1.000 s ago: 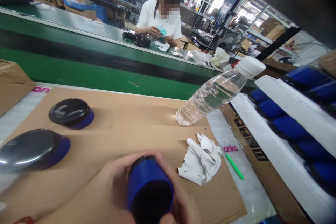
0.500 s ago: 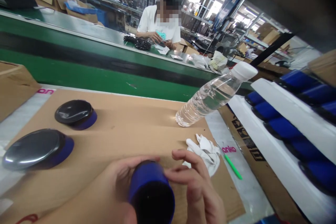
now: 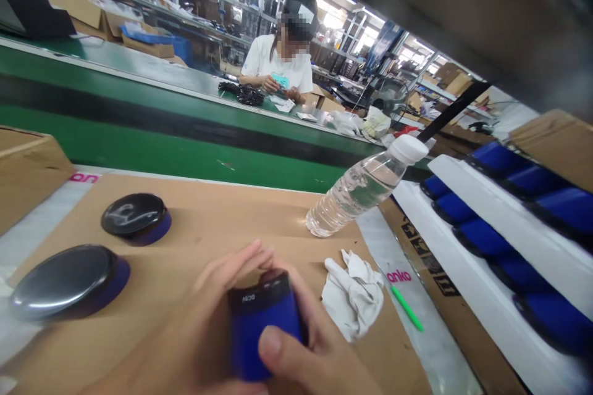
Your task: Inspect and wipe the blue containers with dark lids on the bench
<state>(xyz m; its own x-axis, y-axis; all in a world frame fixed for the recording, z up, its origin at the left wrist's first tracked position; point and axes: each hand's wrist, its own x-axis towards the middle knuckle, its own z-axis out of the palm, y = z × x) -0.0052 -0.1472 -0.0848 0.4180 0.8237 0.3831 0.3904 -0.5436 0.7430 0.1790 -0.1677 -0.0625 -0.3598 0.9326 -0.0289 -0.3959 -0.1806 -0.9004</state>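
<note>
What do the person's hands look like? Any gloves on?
No gloves. Both the left hand and the right hand are bare, with no rings showing. The right thumb has a short, plain nail. No sleeves or watch reach into view; the wrists run off the bottom edge.

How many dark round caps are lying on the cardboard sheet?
2, both left of the hands: dark round cap farther back, larger-looking one nearer the left edge. Others may be out of frame.
</note>
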